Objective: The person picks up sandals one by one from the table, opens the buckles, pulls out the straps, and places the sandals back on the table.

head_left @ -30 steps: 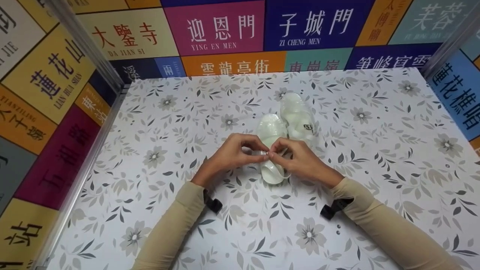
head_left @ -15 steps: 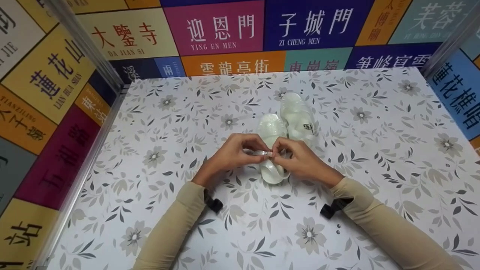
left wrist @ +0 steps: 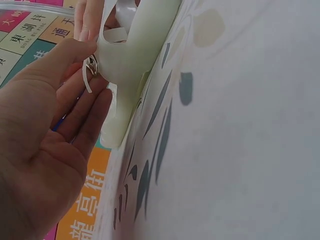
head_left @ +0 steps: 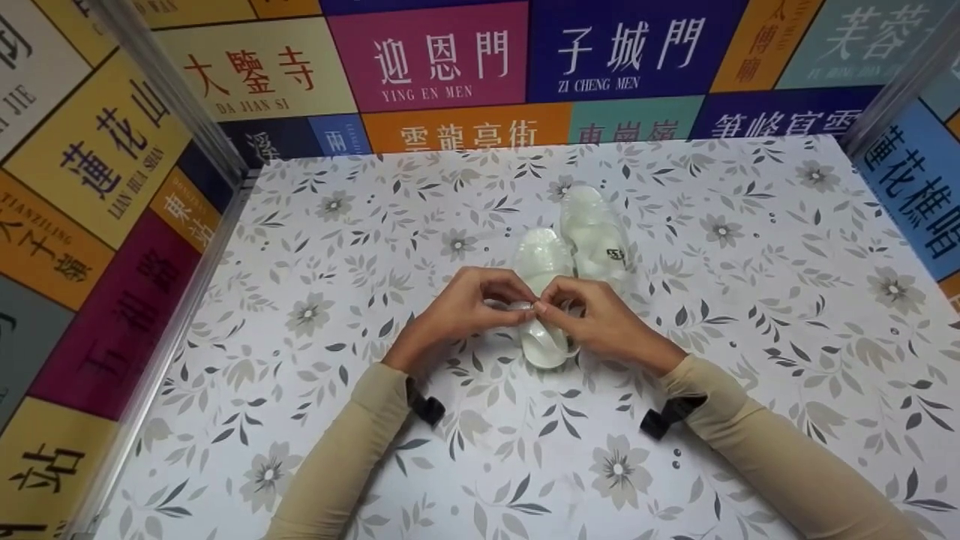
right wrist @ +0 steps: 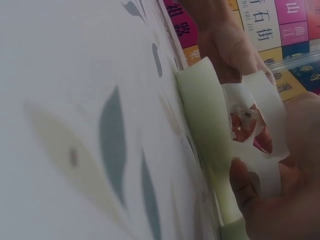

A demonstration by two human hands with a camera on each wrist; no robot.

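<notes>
A pale, milky sandal (head_left: 545, 352) sits on the table with its straps raised, its middle partly hidden by both hands. My left hand (head_left: 471, 301) pinches a thin strap at its left side, thumb against forefinger. In the left wrist view a small metal buckle (left wrist: 91, 65) shows at those fingertips. My right hand (head_left: 600, 319) pinches the strap from the other side, its fingertips meeting the left ones. The right wrist view shows the broad ankle strap (right wrist: 270, 112) standing up near the right fingers. How the strap lies in the buckle is hidden.
A matching sandal (head_left: 592, 214) lies just behind and to the right, with a dark mark on its strap. A white flowered cover (head_left: 315, 420) spreads over the table. Panels with coloured lettering (head_left: 442, 60) stand along the back and sides.
Half a second ago a short bit of strap showed between the two hands' fingertips. The right fingertips have since shifted slightly left and now cover it. Both sandals stay in place.
</notes>
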